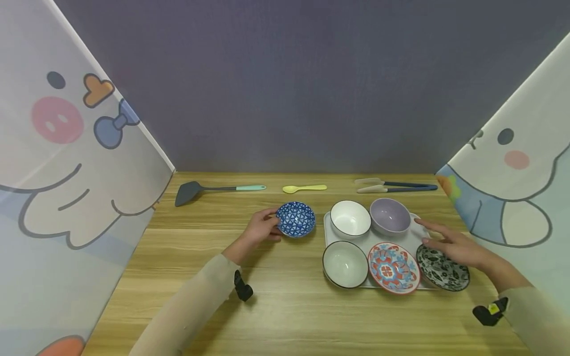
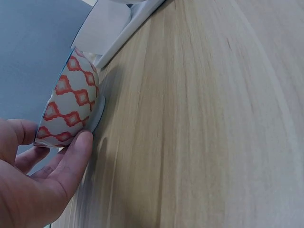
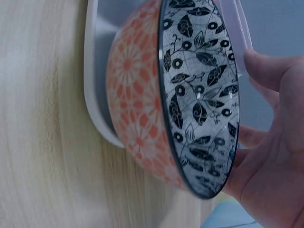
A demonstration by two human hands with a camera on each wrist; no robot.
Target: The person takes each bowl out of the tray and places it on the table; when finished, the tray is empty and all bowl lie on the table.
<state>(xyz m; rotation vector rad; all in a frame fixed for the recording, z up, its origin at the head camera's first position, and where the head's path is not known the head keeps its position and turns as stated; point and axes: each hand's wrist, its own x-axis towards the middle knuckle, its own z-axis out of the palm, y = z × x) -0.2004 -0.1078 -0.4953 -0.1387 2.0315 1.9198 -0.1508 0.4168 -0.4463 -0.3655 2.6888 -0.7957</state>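
My left hand (image 1: 262,226) grips the left side of a small bowl (image 1: 296,219), blue and white inside. In the left wrist view the bowl's outside (image 2: 71,97) is white with red diamonds; whether its foot touches the table is unclear. At the right, my right hand (image 1: 458,245) reaches over a bowl with black leaves inside (image 1: 443,269), its fingers extended. The right wrist view shows that bowl's orange flowered outside (image 3: 135,99) and the thumb apart from the rim; some fingertips are hidden behind it. This bowl sits tilted at the right end of a white tray (image 1: 327,232).
The tray also bears a white bowl (image 1: 350,219), a purple bowl (image 1: 390,216), a pale bowl (image 1: 345,264) and a red-and-blue patterned bowl (image 1: 394,268). Along the back lie a spatula (image 1: 218,188), a yellow spoon (image 1: 305,188) and tongs (image 1: 396,187). Printed panels flank the table.
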